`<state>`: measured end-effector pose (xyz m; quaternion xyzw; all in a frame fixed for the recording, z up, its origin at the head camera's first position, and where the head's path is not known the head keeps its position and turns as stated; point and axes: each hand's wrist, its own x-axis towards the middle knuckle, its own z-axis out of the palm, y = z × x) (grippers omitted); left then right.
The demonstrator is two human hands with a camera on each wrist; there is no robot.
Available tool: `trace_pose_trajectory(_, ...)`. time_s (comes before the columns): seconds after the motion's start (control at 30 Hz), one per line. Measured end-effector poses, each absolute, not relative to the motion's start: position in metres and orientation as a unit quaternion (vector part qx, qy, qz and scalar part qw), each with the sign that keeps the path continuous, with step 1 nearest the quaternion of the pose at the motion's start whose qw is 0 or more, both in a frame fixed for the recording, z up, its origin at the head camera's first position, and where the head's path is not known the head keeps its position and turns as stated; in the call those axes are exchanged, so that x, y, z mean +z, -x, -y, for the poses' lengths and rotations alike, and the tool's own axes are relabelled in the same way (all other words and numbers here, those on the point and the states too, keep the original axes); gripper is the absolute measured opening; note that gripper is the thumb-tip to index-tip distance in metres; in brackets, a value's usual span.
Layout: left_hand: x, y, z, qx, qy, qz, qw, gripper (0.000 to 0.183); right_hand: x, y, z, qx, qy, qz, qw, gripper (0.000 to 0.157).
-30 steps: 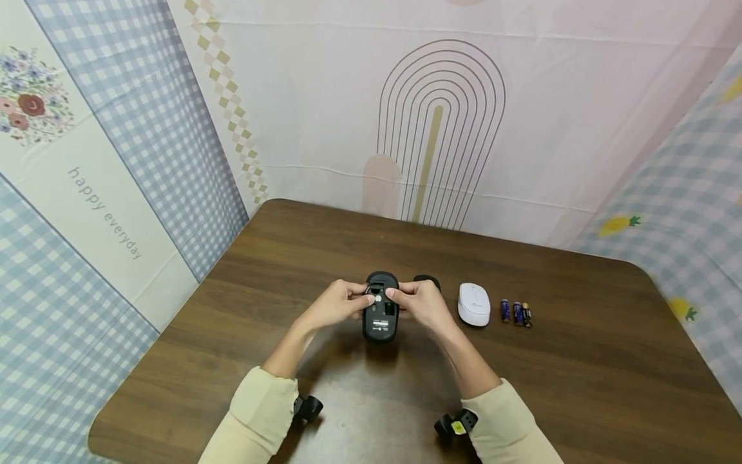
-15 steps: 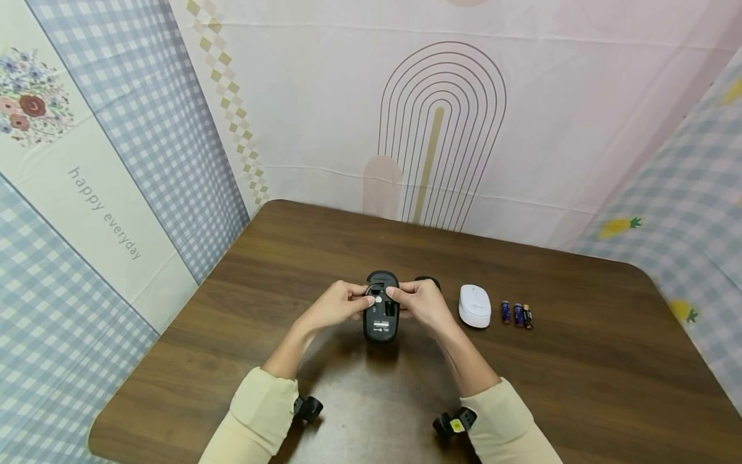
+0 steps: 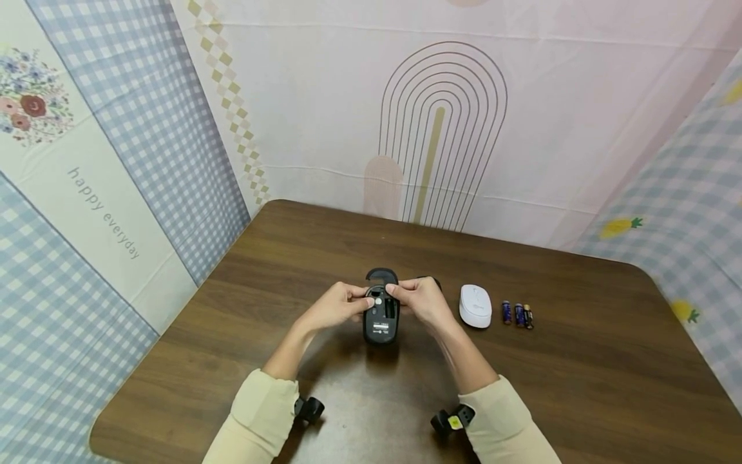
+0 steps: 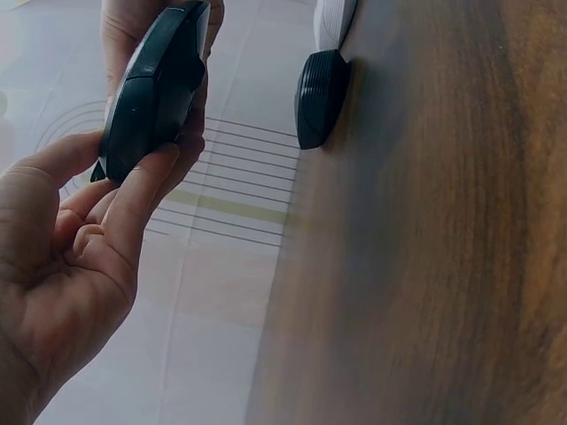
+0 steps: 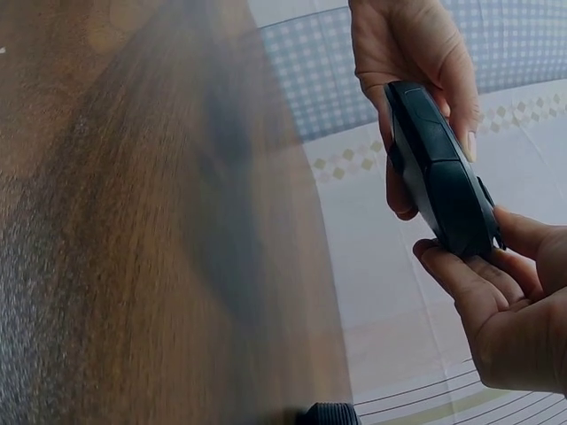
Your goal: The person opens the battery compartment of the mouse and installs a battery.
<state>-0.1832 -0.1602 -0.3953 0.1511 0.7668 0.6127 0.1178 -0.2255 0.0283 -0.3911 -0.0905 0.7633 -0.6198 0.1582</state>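
A black computer mouse [image 3: 379,330] is held up over the table with its underside facing the head camera. A dark battery slot shows on its right half. At its far end a curved black cover piece [image 3: 382,274] sticks out past the body. My left hand [image 3: 341,303] grips the left side, thumb on the underside and fingers beneath. My right hand [image 3: 423,304] grips the right side likewise, its thumb near the cover. Both wrist views show the mouse edge-on, pinched between thumbs and fingers. A second black mouse [image 4: 321,99] lies on the table, mostly hidden behind my right hand in the head view.
A white mouse [image 3: 475,307] lies right of my hands on the wooden table [image 3: 580,374]. Beyond it are a blue battery [image 3: 507,312], another blue battery [image 3: 518,316] and a black-and-gold battery [image 3: 528,316]. A patterned cloth [image 3: 313,116] hangs behind the table.
The curved cover piece has slid away from the body toward the far end of the mouse, exposing more of the battery slot. Both hands keep their grip and have hardly moved.
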Motion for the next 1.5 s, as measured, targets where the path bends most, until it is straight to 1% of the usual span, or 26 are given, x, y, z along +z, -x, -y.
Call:
trace_pose_trajectory(0.2,-0.405,0.189,0.166,0.62,-0.144,-0.762,0.117,0.03,-0.39,0.228,-0.023,-0.648,0.065,-0.742,0.163,0.027)
trace_pose_trajectory(0.63,-0.406,0.189,0.175,0.62,-0.119,-0.769,0.102,0.034,-0.396,0.232,-0.006,-0.712,0.016,-0.689,0.133,0.029)
trace_pose_trajectory(0.93,-0.409,0.183,0.172,0.615,-0.143,-0.768,0.109,0.033,-0.396,0.244,-0.003,-0.749,-0.025,-0.648,0.139,0.03)
trace_pose_trajectory(1.23,-0.406,0.179,0.173,0.618,-0.137,-0.766,0.111,0.031,-0.424,0.259,0.004,-0.711,-0.072,-0.682,0.154,0.028)
trace_pose_trajectory(1.33,-0.405,0.179,0.173,0.619,-0.139,-0.765,0.114,0.032,-0.436,0.261,0.008,-0.697,-0.082,-0.699,0.14,0.029)
trace_pose_trajectory(1.5,-0.403,0.178,0.172,0.615,-0.143,-0.767,0.115,0.033,-0.455,0.263,0.013,-0.674,-0.096,-0.726,0.093,0.029)
